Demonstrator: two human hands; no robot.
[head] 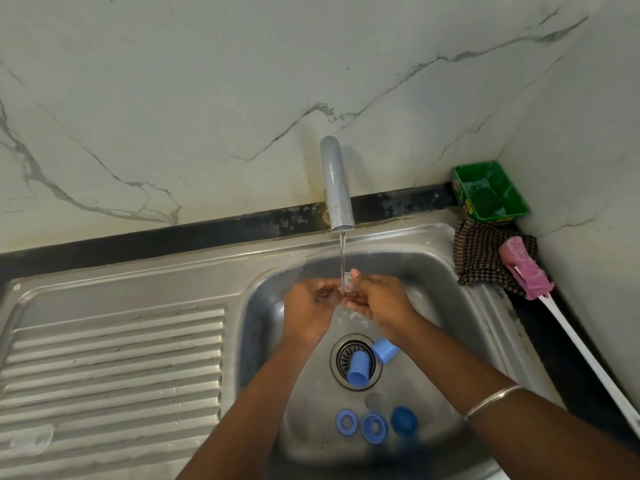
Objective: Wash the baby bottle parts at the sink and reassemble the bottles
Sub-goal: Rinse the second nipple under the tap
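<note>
Head view, clear part (347, 285) between both hands' grip

steel sink (433, 244), blue caps (358, 372), rings (346, 421)

Two blue caps (358, 371), three blue rings (346, 421), one brush (526, 273), one green tub (490, 192), one cloth (479, 256).

Brush handle (588, 355) cut off right.
</note>
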